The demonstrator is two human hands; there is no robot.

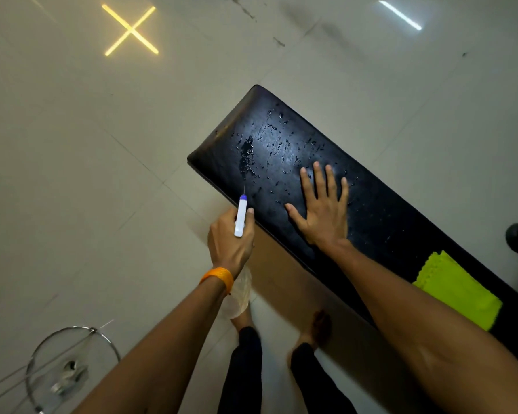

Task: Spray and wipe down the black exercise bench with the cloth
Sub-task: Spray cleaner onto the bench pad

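Two hands at the near end of the black exercise bench [371, 204], spray in progress, cloth parked.

Left hand [229, 243] is closed around a spray bottle [240, 216]: white head with blue nozzle tip pointed at the pad, clear body showing below the wrist, just off the bench's left edge. Orange wristband [219, 277] on that wrist. Right hand [323, 204] lies flat on the surface, fingers spread, holding nothing. Droplets [269, 141] are scattered over the pad's far end, ahead of the fingertips. Yellow-green cloth [458, 289] lies folded on the surface further back, right of the right forearm, well apart from both hands. Bare feet on the tiled floor [87, 144] below. Round metal-rimmed object [72, 366] bottom left, possibly a stool; too blurred to tell.
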